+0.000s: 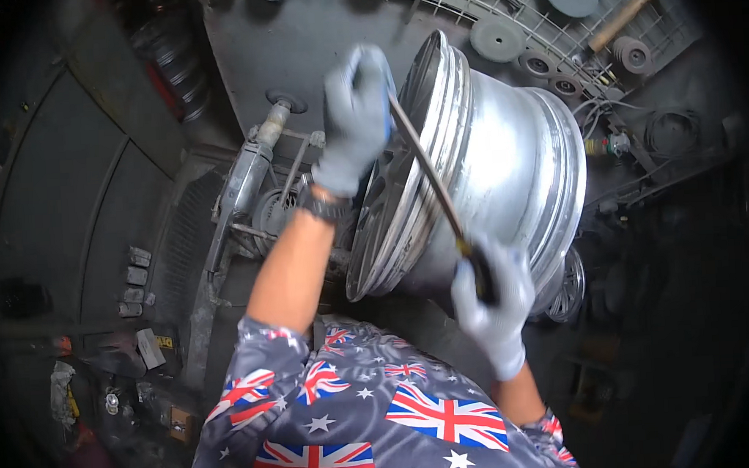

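A large silver alloy wheel rim (pixel 513 138) stands on edge in front of me, its ridged outer lip toward my left. Across that lip slants a long, flat metal file (pixel 429 168). My right hand (pixel 503 299), in a grey glove, is wrapped around the file's black and yellow handle. At the far end, my left hand (pixel 358 108), gloved too, pinches the tip between thumb and fingers. Dark marks show on the lip below the file. Whether the file touches the metal there, I cannot tell.
Grinding discs (pixel 498 39) and a wooden-handled hammer (pixel 622 19) hang on a wire grid at the back. To the left stands a metal machine arm (pixel 249 177). Another wheel (pixel 570 287) sits low at the right. Boxes and tools (pixel 150 349) lie at the lower left.
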`<action>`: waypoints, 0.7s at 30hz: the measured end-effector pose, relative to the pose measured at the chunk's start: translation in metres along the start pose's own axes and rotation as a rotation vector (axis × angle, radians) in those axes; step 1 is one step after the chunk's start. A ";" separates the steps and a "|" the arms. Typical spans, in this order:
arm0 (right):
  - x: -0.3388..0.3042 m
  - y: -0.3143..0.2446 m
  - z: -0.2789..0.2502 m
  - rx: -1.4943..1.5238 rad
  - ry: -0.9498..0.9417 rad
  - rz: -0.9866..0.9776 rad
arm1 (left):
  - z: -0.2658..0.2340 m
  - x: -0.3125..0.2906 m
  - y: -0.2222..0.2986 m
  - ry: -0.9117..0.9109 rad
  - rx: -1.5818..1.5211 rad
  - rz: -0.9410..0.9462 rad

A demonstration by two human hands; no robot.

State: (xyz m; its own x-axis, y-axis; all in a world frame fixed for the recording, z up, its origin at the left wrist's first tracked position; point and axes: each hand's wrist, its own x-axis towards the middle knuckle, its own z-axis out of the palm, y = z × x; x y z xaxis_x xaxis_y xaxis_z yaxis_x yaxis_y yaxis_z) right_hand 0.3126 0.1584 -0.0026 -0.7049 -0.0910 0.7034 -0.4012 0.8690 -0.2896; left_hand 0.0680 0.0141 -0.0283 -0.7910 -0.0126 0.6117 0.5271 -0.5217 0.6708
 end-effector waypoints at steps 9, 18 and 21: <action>-0.016 -0.008 -0.003 0.016 -0.014 0.058 | -0.001 -0.011 0.006 0.013 0.019 -0.005; 0.063 0.007 0.026 0.133 0.076 -0.009 | -0.028 0.074 0.002 0.064 0.108 -0.004; 0.020 0.004 0.013 0.051 0.060 -0.023 | -0.009 0.024 0.010 0.078 -0.014 -0.070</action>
State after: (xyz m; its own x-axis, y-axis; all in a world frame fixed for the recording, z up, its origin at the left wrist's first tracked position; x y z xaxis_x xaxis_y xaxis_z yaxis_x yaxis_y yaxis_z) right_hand 0.2893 0.1541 0.0023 -0.6597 -0.0803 0.7472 -0.4475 0.8408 -0.3048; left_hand 0.0516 0.0004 -0.0110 -0.8476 -0.0420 0.5289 0.4661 -0.5353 0.7045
